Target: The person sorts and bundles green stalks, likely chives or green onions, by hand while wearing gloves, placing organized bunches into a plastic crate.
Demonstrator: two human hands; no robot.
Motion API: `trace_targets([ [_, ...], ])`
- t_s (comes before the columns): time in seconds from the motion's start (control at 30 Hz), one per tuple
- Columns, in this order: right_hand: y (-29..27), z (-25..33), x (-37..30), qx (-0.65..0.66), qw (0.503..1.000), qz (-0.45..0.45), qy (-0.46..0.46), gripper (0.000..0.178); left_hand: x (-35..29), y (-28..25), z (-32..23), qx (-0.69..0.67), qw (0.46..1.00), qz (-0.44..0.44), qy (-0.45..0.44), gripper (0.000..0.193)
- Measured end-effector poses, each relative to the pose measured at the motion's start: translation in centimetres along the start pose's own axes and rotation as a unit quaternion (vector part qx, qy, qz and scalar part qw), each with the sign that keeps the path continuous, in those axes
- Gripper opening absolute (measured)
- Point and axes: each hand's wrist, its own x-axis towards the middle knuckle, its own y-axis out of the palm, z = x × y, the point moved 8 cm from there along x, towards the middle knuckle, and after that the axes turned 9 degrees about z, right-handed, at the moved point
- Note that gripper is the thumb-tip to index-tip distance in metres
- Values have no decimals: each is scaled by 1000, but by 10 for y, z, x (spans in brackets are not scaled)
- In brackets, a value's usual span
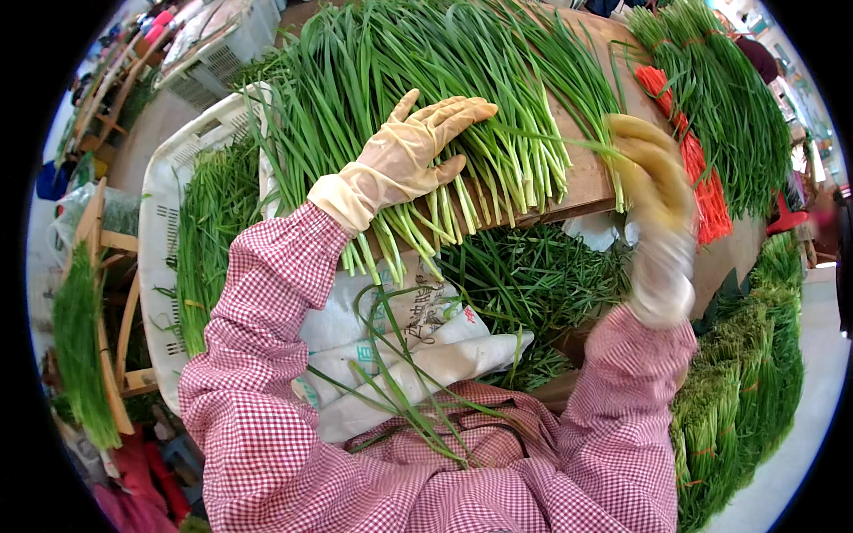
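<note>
Green stalks (355, 98) overhang the table edge (582, 194) beneath the left hand (404, 155).

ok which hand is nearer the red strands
The blurred right hand, just left of the red strands; the left hand is farther off, over the greens.

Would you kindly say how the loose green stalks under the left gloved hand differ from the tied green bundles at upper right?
The loose stalks fan out unbound; the tied bundles wear red bands. The left hand touches the stalks, not the bundles. Both are green.
</note>
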Motion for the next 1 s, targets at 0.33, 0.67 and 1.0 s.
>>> trace_targets([
  [0.33,68,15,-84,-185,878,426,115,19,3,5,-5,58,997,15,44,54],
  [0.67,90,-28,8,-409,889,193,-68,26,3,3,-9,86,995,-14,53,46],
  [1.0,71,-49,-11,-324,931,165,-8,34,-8,-5,-3,39,997,-8,73,19],
])
